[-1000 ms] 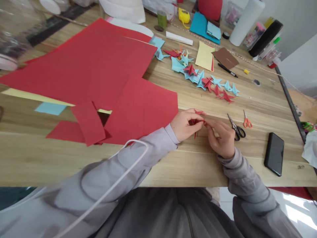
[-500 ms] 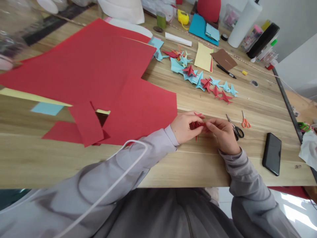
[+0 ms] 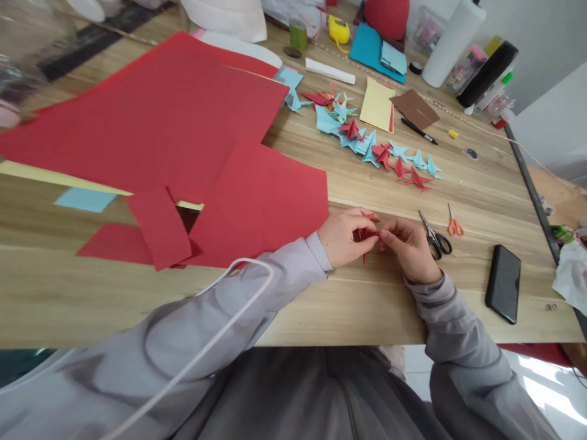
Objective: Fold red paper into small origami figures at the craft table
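Note:
A small folded red paper crane (image 3: pixel 365 234) is held between my two hands above the table, its pointed ends sticking out past the fingers. My left hand (image 3: pixel 343 237) is closed around it from the left, thumb and fingertips pinching. From the other side, my right hand (image 3: pixel 411 247) pinches one tip of the red paper between thumb and forefinger. Most of the crane is hidden by the fingers. Just right of my right hand lie black-handled scissors (image 3: pixel 439 242), and beyond them small orange scissors (image 3: pixel 455 227).
Large red paper sheets (image 3: pixel 192 128) cover the left of the table (image 3: pixel 293 311). Behind my hands stretches a row of red and blue paper cranes (image 3: pixel 383 153). A phone (image 3: pixel 503 284) lies at the right. Yellow paper (image 3: pixel 376 105), a pen (image 3: pixel 419 131) and a tape measure (image 3: pixel 339 30) lie farther back.
Both hands keep their pinch on the red crane. My right hand has shifted very slightly to the left, and a little more of the black-handled scissors shows.

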A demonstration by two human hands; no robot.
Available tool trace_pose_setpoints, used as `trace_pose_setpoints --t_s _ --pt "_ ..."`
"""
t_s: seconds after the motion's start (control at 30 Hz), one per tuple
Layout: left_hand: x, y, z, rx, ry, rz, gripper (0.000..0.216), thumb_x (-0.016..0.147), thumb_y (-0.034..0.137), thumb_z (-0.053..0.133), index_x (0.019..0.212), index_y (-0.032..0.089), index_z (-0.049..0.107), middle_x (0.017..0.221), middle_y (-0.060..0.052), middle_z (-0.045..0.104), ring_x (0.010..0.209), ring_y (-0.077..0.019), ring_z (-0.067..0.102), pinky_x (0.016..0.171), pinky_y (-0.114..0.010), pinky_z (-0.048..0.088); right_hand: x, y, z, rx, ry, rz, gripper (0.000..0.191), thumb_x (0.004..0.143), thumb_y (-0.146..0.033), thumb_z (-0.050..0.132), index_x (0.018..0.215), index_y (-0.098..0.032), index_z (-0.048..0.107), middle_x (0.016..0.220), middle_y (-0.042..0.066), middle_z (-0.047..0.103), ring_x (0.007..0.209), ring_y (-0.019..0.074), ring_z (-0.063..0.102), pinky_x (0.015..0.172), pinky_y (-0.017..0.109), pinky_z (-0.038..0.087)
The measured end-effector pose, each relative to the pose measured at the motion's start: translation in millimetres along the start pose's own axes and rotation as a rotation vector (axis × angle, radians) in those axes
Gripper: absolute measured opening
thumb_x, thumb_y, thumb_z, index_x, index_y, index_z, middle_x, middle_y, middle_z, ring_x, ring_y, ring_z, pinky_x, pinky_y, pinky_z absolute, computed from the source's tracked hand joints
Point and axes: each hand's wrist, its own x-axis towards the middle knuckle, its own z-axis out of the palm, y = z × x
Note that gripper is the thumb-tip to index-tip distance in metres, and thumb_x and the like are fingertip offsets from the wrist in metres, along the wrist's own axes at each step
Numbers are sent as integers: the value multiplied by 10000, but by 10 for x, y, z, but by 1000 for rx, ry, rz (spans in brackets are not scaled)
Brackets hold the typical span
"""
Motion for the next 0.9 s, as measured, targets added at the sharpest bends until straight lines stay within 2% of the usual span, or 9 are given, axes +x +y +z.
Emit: trace_pose_setpoints --t_s 0.1,0.23,0.37,0.47,0.6,0.9 --pt "6 3 -2 -20 8 -34 85 746 208 640 755 155 706 986 -105 706 938 -196 669 767 -308 552 2 12 7 7 15 -4 329 709 -472 721 665 -167 603 542 -27 575 509 94 506 513 237 408" --pt "20 10 -17 -71 41 -100 81 738 211 645 760 160 704 979 -96 710 920 -187 668 682 -271 549 4 17 8 120 32 80 303 733 -472 696 720 -175 640 634 4 645 577 118 579 579 260 484" --pt "25 11 -25 -96 53 -114 69 729 200 648 751 161 700 947 -87 716 931 -189 663 691 -277 548 3 10 4 176 74 103 291 712 -460 719 725 -176 654 652 9 661 583 117 590 586 255 500" --pt "22 9 -23 -96 44 -124 78 728 203 647 757 153 700 963 -95 713 878 -181 668 668 -275 545 -2 2 9 198 55 119 278 714 -444 724 720 -172 670 627 3 656 565 107 583 572 243 492" --pt "18 4 -15 -87 30 -114 92 732 213 642 760 151 704 983 -98 711 790 -156 666 664 -274 544 -8 -11 27 182 24 118 277 701 -445 736 710 -174 681 613 -2 658 553 106 581 560 243 496" --pt "12 -33 -5 -21 36 -39 64 732 200 648 745 167 701 976 -81 716 807 -155 670 743 -292 551 -8 -35 24 141 7 142 300 662 -463 756 685 -173 684 589 -3 657 531 111 586 555 257 513"
